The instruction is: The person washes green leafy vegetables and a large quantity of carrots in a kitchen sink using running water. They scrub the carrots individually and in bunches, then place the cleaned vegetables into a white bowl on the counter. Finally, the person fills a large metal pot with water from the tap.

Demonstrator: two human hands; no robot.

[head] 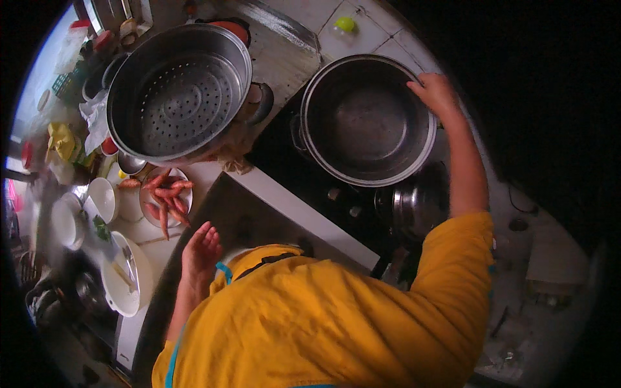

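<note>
On the far rim of a large metal pot [371, 121], at its handle side, my right hand [435, 93] is closed with the thumb over the edge. The inside of the pot is bare, and it sits over a black cooktop [276, 150]. My left hand [201, 247] hangs in front of my body beside the counter edge, holding nothing I can see, its fingers loosely bent. Nearest to it is a plate [146, 213] of reddish sweet potatoes [170, 191]. To the left of the pot stands a perforated metal steamer [184, 102] with dark side handles.
A white bowl [103, 199] and a large white basin [123, 286] with utensils stand on the left counter. A shiny pot lid [419, 203] lies right of the cooktop knobs. A yellow-green round object [345, 24] rests on the tiles behind. A cloth [235, 160] lies below the steamer.
</note>
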